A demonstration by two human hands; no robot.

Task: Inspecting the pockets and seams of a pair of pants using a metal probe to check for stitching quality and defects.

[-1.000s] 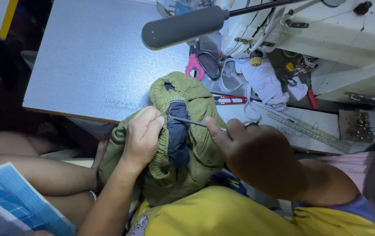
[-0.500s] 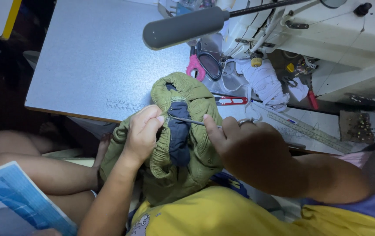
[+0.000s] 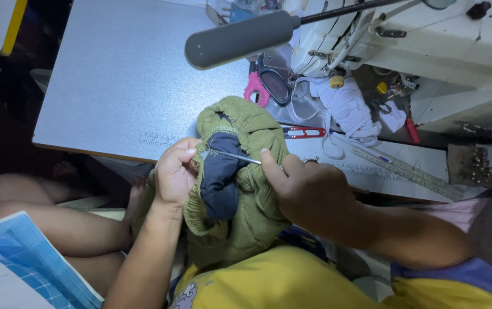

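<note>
1. At the table [image 3: 114, 74] edge, one olive garment [image 3: 246, 171] with one dark blue part [image 3: 220, 177] is bunched between two hands, partly on the tabletop and partly over the lap.
2. One thin metal tool [image 3: 234, 155] is pinched by the right hand [image 3: 309, 191], fingers closed on its end; its tip lies across the blue part toward the left hand.
3. The garment's edge is gripped by the left hand [image 3: 174, 171], fingers curled shut on the cloth.
4. Just behind the garment, one red-handled snip [image 3: 303, 133] is laid flat.
5. One ruler [image 3: 406, 171] is set slantwise to the right, near one heap of white tape [image 3: 346, 111].
6. One pink-handled scissors [image 3: 266, 86] is seen under one grey lamp head [image 3: 234, 39], beside one white sewing machine [image 3: 458, 46].
7. One blue booklet [image 3: 22, 263] is seen at lower left.
</note>
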